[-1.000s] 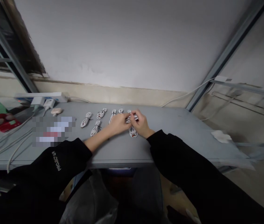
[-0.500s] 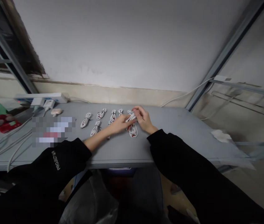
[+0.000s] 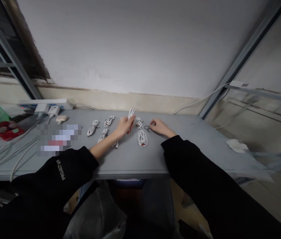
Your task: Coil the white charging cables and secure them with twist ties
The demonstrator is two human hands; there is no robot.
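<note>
Right hand [image 3: 160, 127] has shifted beside black tie [image 3: 147, 128], grip unclear; left of it, left hand [image 3: 125, 127] clamps cable coil [image 3: 131, 113]; slackening may unravel it.

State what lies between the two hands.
Head view: a tied white coil, then a black tie by the right hand; another white coil lies nearer the camera.

Dorm-like room, grey desk [image 3: 130, 161], metal posts [image 3: 248, 49]
</note>
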